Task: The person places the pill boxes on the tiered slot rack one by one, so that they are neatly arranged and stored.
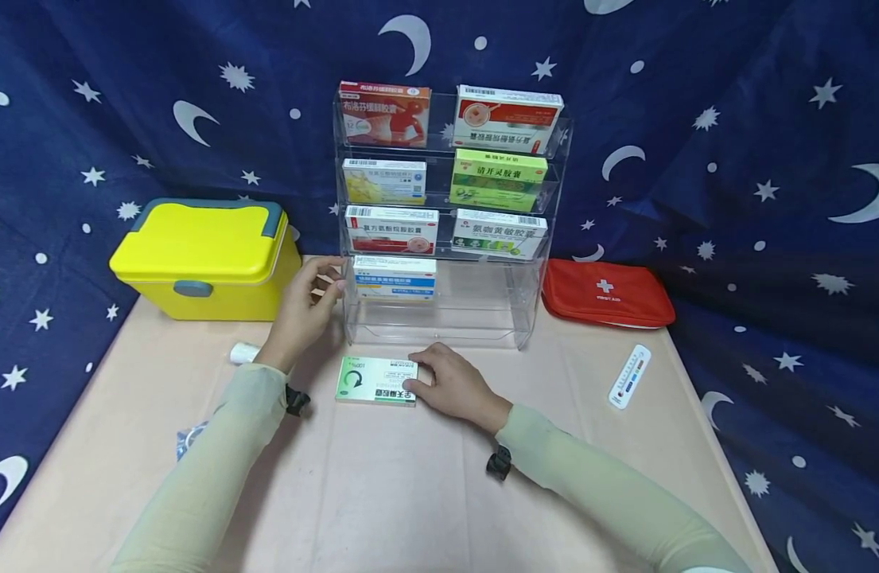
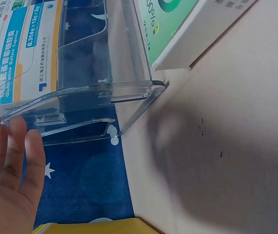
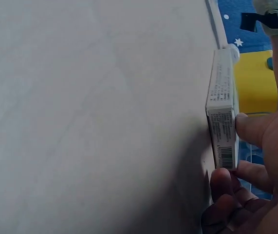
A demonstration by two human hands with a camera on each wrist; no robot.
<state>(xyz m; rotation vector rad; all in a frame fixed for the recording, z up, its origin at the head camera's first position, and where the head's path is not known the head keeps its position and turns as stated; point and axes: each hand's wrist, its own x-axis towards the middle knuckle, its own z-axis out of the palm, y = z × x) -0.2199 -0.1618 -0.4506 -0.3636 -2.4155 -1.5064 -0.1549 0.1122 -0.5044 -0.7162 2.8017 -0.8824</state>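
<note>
A green-and-white medicine box (image 1: 375,380) lies flat on the table in front of a clear acrylic rack (image 1: 446,318). My right hand (image 1: 432,382) grips the box's right end; in the right wrist view the thumb and fingers (image 3: 248,129) pinch the box's narrow barcode edge (image 3: 222,112). My left hand (image 1: 319,296) is at the rack's left side wall with fingers straight, the fingertips (image 2: 12,141) against the clear edge (image 2: 80,95). A blue-and-white box (image 2: 22,53) stands in the lowest shelf beside that hand.
The rack's upper shelves hold several medicine boxes (image 1: 499,179). A yellow lidded case (image 1: 206,259) stands at the left and a red first-aid pouch (image 1: 606,293) at the right. A thermometer strip (image 1: 629,376) and a small white bottle (image 1: 244,352) lie on the beige table (image 1: 410,493).
</note>
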